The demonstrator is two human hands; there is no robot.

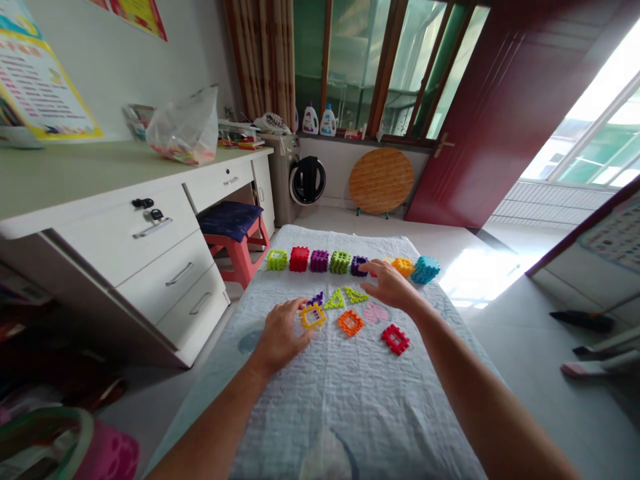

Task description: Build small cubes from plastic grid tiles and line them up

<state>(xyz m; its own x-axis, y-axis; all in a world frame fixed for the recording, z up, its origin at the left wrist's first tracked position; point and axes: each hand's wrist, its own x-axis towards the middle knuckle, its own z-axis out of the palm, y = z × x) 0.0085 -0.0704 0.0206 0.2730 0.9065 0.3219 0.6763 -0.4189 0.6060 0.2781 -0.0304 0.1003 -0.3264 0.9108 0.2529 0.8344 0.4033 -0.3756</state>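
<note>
My left hand (pixel 286 337) grips a yellow square interlocking tile (pixel 313 317) by its edge, above the cloth. A small purple triangle tile (pixel 316 299) lies just behind it, partly covered. My right hand (pixel 387 283) is over the row of tile stacks, thumb and fingers apart, fingertips at the indigo stack (pixel 359 265); contact is unclear. It partly hides a reddish stack. Two lime triangle tiles (pixel 335 299), an orange square tile (pixel 351 323) and a red square tile (pixel 395 339) lie flat between and in front of my hands.
Along the row stand lime (pixel 277 260), red (pixel 299 259), purple (pixel 319 261), green (pixel 340 261), yellow-orange (pixel 403 267) and blue (pixel 426 269) stacks. A pale cloth (pixel 340 407) covers the table. Left are a white desk (pixel 150 247) and a pink stool (pixel 243 257).
</note>
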